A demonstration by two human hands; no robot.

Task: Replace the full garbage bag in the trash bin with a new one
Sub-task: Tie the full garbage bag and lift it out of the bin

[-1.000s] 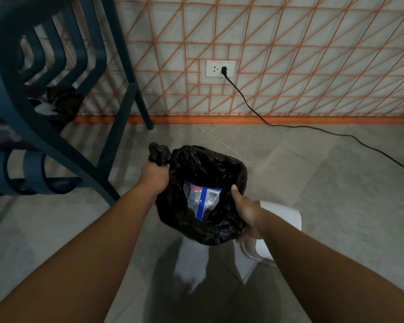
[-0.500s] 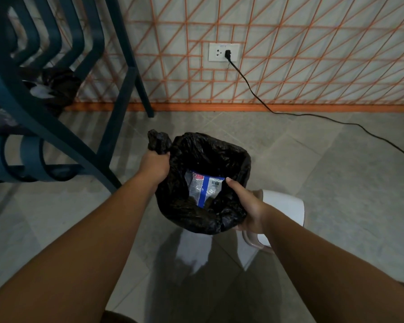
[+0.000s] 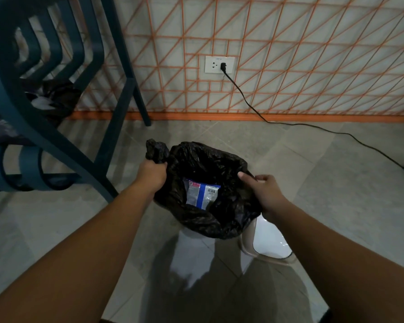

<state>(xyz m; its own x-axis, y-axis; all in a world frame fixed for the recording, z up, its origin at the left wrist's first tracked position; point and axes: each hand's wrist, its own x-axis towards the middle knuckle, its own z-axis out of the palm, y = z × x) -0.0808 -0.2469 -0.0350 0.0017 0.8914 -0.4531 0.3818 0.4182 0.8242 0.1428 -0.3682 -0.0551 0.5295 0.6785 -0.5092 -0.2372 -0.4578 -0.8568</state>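
A black garbage bag [image 3: 215, 220] hangs open in front of me above the floor. Inside it lies a clear wrapper with a blue stripe and a barcode [image 3: 202, 193]. My left hand [image 3: 152, 175] grips a bunched corner of the bag's rim on the left. My right hand [image 3: 264, 194] pinches the rim on the right, thumb on the inner side. Below and right of the bag stands the white trash bin [image 3: 269, 241] with a beige rim, partly hidden by the bag and my right forearm.
A dark teal chair [image 3: 56, 94] stands close on the left. Another dark bag [image 3: 56, 99] lies behind it by the wall. A black cable [image 3: 289, 124] runs from the wall socket [image 3: 219, 64] across the tiled floor to the right.
My right hand has shifted from the bag's near side to its right rim, and the mouth is stretched wider. The bag sits slightly higher. My left hand keeps its grip.
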